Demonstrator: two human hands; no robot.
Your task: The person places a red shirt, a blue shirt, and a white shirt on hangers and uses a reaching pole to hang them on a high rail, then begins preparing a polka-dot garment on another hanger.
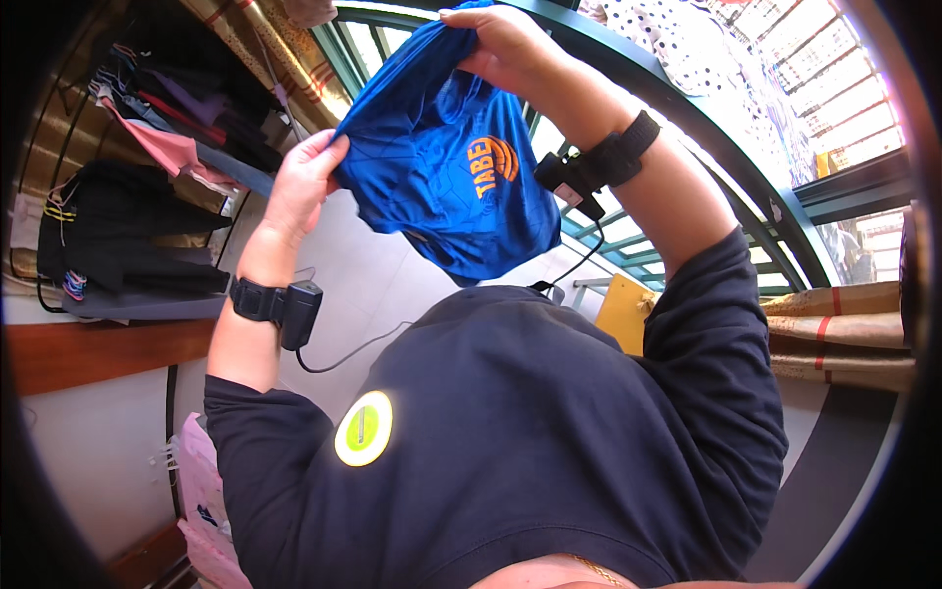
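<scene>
I hold a blue sports garment with an orange print up in front of me. My left hand grips its left edge, fingers pinched on the fabric. Higher up, my right hand is closed on the garment's top edge. The cloth hangs loose between both hands. Each wrist carries a black strap with a small black box and a cable. My dark navy top with a round yellow-green badge fills the lower part of the view.
Dark and pink clothes hang on a rack at the left. A white dotted cloth hangs by the barred window at the right. A yellow object and striped fabric lie at right; a pink bag is at lower left.
</scene>
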